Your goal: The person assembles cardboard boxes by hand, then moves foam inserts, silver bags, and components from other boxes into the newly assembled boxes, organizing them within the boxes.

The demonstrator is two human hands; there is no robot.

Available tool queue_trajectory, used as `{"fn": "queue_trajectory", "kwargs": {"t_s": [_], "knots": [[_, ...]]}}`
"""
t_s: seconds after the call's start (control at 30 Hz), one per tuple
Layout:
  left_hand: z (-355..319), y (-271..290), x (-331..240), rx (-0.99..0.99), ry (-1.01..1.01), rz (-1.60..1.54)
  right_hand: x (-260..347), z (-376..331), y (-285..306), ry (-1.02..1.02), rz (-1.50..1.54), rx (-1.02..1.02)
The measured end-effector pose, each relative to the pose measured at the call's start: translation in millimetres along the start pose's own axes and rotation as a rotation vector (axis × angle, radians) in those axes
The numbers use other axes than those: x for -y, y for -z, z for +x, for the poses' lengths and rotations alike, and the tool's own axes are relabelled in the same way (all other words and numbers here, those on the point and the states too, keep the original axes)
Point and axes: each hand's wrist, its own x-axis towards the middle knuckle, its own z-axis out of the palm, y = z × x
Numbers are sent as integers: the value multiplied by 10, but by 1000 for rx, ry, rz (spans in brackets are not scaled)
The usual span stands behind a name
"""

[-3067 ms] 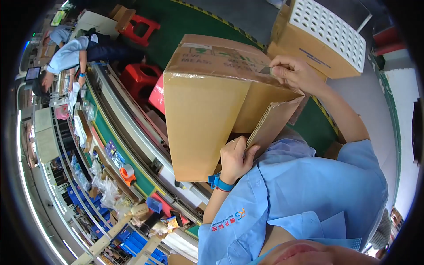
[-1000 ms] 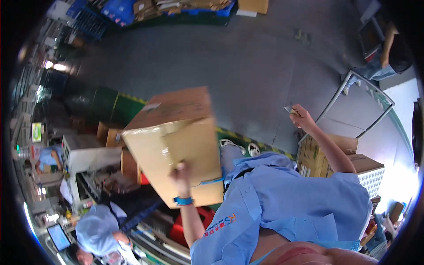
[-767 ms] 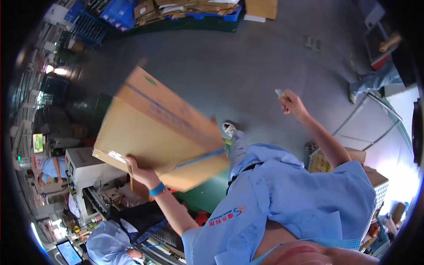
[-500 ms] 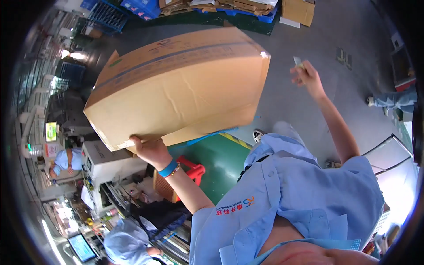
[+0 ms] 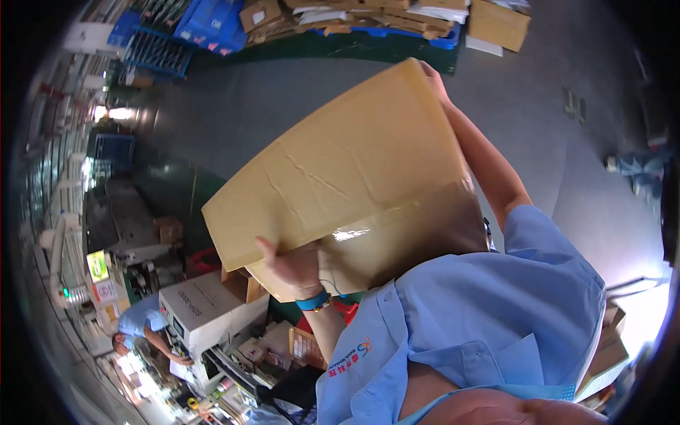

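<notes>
A large brown cardboard box [image 5: 340, 163] hangs tilted in front of my body, its creased side showing. Along its near side runs a strip of glossy clear tape [image 5: 354, 230]. My left hand [image 5: 294, 273] grips the lower left edge, thumb on the outside and the other fingers partly hidden by the cardboard. At the far right corner my right hand [image 5: 433, 81] holds the box, with most of its fingers out of sight behind it. Whether that hand still has the small pale item seen earlier cannot be made out.
Flattened cardboard [image 5: 382, 18] and blue crates [image 5: 212, 25] are stacked at the far side. A white machine [image 5: 205, 308] stands at lower left, where another person [image 5: 145, 326] bends over a bench. An open carton [image 5: 605, 347] is at the lower right.
The box has turned and come nearer my body; its printed, taped face no longer shows. My right hand has moved from beside the box onto its far corner. My left hand stays on it.
</notes>
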Motion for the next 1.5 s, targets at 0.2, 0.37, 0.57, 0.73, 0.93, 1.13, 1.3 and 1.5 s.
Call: {"fn": "queue_trajectory", "kwargs": {"t_s": [0.2, 0.37, 0.57, 0.73, 0.93, 1.13, 1.3, 1.5], "knots": [[949, 789, -97, -304, -102, -79, 1029, 213, -1466, 291, -425, 328], [1715, 1205, -523, -202, -131, -263, 1484, 238, -2041, 147, -398, 643], [2525, 1296, -1129, -201, -108, -160, 1465, 664, -2843, 292, -635, 574], [3164, 1386, -1461, -49, -1, -56, 1362, 908, -3124, 353, -678, 409], [3655, 1368, -1662, 53, 141, -70, 1640, 1089, -2997, 371, -839, 406], [3895, 1117, -1651, -15, 217, -10, 1775, 625, -2563, 19, -968, 665], [4133, 696, -1731, -173, 199, 75, 1746, 214, -2179, -248, -1087, 888], [4592, 504, -1621, -298, 160, 187, 1800, 1049, -2077, -75, -1337, 930]]}}
